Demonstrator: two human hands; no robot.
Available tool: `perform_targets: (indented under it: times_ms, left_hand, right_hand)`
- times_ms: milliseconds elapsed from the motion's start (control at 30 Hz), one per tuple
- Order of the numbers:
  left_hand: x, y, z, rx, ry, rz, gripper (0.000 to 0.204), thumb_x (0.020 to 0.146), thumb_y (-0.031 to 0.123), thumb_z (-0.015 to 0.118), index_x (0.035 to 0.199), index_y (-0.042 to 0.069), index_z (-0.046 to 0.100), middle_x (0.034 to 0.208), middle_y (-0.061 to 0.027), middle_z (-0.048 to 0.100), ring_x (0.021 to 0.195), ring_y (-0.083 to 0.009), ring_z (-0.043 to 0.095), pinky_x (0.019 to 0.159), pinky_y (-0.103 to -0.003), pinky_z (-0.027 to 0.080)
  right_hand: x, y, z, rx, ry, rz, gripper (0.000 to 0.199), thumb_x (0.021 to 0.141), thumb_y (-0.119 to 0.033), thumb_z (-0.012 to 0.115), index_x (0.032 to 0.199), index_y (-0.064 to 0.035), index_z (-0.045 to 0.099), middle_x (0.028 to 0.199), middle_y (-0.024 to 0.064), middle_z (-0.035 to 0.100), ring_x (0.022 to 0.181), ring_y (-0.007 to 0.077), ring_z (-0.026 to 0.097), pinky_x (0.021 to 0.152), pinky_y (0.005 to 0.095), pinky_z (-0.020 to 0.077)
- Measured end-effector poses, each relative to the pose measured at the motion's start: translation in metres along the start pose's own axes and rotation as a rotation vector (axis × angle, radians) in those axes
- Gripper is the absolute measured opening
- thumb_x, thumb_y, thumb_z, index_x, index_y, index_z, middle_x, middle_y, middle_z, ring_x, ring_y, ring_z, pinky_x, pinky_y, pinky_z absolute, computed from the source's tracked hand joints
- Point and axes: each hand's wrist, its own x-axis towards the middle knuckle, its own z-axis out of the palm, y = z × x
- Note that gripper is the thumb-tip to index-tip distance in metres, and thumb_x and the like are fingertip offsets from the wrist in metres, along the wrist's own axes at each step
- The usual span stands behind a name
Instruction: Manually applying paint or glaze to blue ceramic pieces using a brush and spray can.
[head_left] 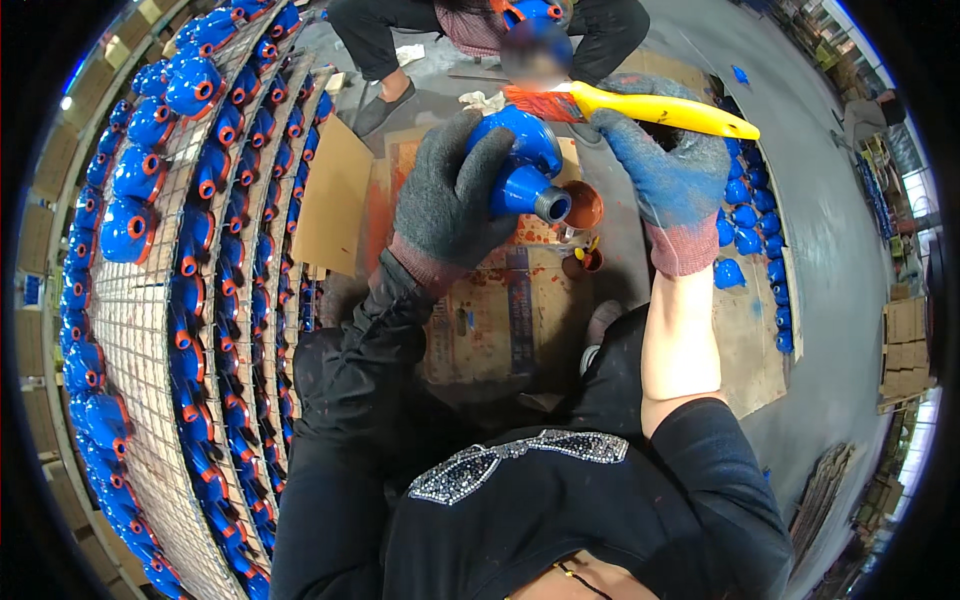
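Note:
My left hand (447,195), in a dark grey glove, grips a glossy blue metal casting (522,188). The casting has a wide round part and a narrower neck ending in a bare grey threaded outlet, which points towards lower right. In my right hand (672,170), in a grey glove stained blue, is a paintbrush (655,108) with a yellow handle. Its red-coated bristles are close to the casting's far rim; whether they touch is unclear. Below the casting stands an open pot of red paint (583,207), with a smaller paint cup (592,261) nearer me.
Paint-stained cardboard (480,335) lies before me, beside an upright cardboard flap (335,200). Wire racks (135,320) at left carry many blue castings with red rims. More blue pieces (745,215) rest on cardboard at right. Another person (385,40) sits opposite.

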Motion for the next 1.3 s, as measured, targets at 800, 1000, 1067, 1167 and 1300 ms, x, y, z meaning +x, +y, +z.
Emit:
perform_targets:
  times_ms: [800, 1000, 1067, 1167, 1300]
  left_hand:
    - [-0.007, -0.009, -0.029, -2.301, 0.21, -1.123, 0.06, 0.085, 0.047, 0.056, 0.128, 0.007, 0.044, 0.112, -0.0178, 0.057, 0.098, -0.0299, 0.061, 0.078, -0.041, 0.056]
    - [0.005, -0.004, -0.037, -2.428, 0.255, -1.119, 0.07, 0.083, 0.058, 0.052, 0.129, 0.005, 0.043, 0.107, -0.0227, 0.057, 0.084, -0.0347, 0.062, 0.064, -0.04, 0.058]
    - [0.014, 0.003, -0.041, -2.373, 0.217, -1.169, 0.074, 0.081, 0.063, 0.051, 0.127, 0.005, 0.044, 0.099, -0.0231, 0.059, 0.071, -0.0315, 0.063, 0.054, -0.034, 0.055]
    - [0.004, 0.006, -0.054, -2.287, 0.208, -1.188, 0.077, 0.08, 0.066, 0.05, 0.124, 0.003, 0.045, 0.092, -0.022, 0.06, 0.064, -0.0273, 0.061, 0.047, -0.028, 0.051]
    - [-0.003, 0.012, -0.047, -2.278, 0.177, -1.154, 0.078, 0.08, 0.065, 0.051, 0.123, 0.001, 0.045, 0.093, -0.0208, 0.061, 0.068, -0.0273, 0.062, 0.053, -0.032, 0.053]
  right_hand:
    - [-0.009, 0.033, 0.003, 0.331, -0.159, -0.119, 0.027, 0.069, 0.01, 0.067, 0.091, -0.0024, 0.058, 0.097, 0.0161, 0.063, 0.093, 0.0286, 0.064, 0.084, 0.0361, 0.0517]
    - [0.005, 0.06, 0.003, 0.635, -0.201, -0.017, 0.021, 0.07, 0.0, 0.066, 0.089, -0.0022, 0.056, 0.098, 0.0155, 0.06, 0.091, 0.0244, 0.061, 0.081, 0.0331, 0.0515]
    - [0.005, 0.056, 0.008, 0.674, -0.107, -0.008, 0.019, 0.07, 0.0, 0.062, 0.088, -0.0033, 0.055, 0.091, 0.0113, 0.059, 0.084, 0.0201, 0.06, 0.065, 0.0241, 0.0498]
    - [-0.001, 0.084, 0.0, 0.624, -0.081, 0.197, 0.025, 0.069, 0.002, 0.058, 0.093, -0.0023, 0.054, 0.1, 0.0138, 0.057, 0.106, 0.0315, 0.055, 0.098, 0.0438, 0.0423]
    - [0.001, 0.099, 0.005, 0.718, -0.094, 0.096, 0.024, 0.069, 0.006, 0.058, 0.092, -0.001, 0.055, 0.101, 0.0148, 0.058, 0.104, 0.0317, 0.057, 0.098, 0.0435, 0.0434]
